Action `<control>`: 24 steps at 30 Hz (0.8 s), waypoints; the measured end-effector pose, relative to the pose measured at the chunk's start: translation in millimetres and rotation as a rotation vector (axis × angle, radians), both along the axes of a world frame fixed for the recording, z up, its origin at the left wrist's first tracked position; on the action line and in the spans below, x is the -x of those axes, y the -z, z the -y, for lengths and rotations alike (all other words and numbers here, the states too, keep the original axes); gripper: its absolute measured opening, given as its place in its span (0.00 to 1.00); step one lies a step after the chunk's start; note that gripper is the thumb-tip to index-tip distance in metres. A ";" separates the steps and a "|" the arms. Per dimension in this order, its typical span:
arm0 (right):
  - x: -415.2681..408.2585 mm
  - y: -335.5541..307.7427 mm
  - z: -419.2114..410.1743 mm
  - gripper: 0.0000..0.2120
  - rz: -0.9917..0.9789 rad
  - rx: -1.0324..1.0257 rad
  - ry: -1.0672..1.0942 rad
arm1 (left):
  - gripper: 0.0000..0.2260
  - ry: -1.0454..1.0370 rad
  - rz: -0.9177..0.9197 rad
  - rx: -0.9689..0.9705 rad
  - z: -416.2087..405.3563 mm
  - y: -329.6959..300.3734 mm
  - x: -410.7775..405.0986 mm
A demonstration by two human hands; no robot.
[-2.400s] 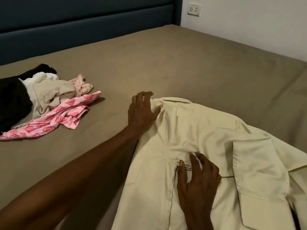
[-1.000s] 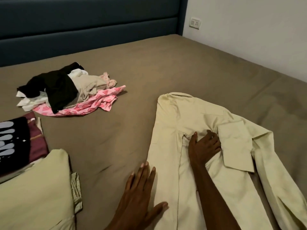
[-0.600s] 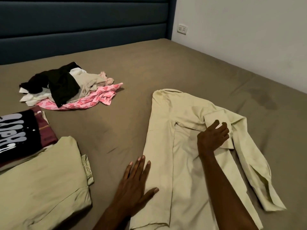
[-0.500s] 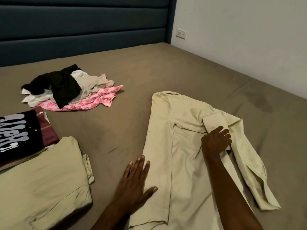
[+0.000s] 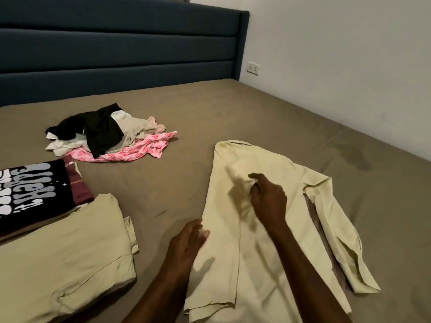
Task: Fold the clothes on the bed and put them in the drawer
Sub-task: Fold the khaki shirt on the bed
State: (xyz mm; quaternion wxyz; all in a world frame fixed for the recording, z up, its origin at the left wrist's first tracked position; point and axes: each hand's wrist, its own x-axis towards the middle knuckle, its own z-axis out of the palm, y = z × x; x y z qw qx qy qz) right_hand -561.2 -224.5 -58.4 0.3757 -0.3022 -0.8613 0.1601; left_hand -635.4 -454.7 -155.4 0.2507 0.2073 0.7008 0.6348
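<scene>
Pale yellow shirt spread flat near right edge of bed, one sleeve trailing right. Right hand pinches bunched shirt fabric, fingers curled. Left hand blurred at shirt's left edge, fingers straight. Unfolded clothes heap toward headboard; folded garments at left.

On the bed the shirt lies at the right, near me. Left of it lies a folded garment, with a printed garment behind that. A loose pile of clothes lies farther back, toward the headboard.
</scene>
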 end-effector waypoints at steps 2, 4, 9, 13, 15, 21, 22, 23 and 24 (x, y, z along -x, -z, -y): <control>-9.9 14.1 39.5 0.16 0.152 -0.314 -0.055 | 0.27 -0.048 0.387 -0.078 -8.5 -16.5 9.7; -16.8 30.2 70.9 0.12 0.254 -0.547 -0.197 | 0.27 0.013 0.605 -0.046 -11.2 -27.3 15.1; -43.5 77.3 98.7 0.11 0.411 -0.552 -0.550 | 0.24 0.021 0.644 0.048 -9.4 -23.4 -1.3; -69.7 83.8 111.9 0.24 0.254 -0.098 -0.564 | 0.20 0.000 0.621 0.103 -11.1 -22.2 2.7; -69.9 85.8 117.2 0.27 0.145 0.143 -0.282 | 0.16 -0.005 0.598 0.092 -14.0 -23.1 0.9; -59.3 77.6 108.2 0.40 0.019 0.912 0.019 | 0.12 -0.039 0.723 -0.013 -23.6 -19.0 -2.7; -57.6 77.5 106.4 0.42 -0.010 0.937 0.039 | 0.14 -0.038 0.750 -0.032 -23.7 -19.9 -2.3; -56.4 78.0 105.3 0.45 -0.029 0.945 0.075 | 0.15 -0.040 0.758 -0.030 -23.5 -18.6 -1.4; -57.6 78.1 103.2 0.48 -0.044 0.969 0.111 | 0.15 -0.038 0.761 -0.024 -22.1 -18.6 -2.7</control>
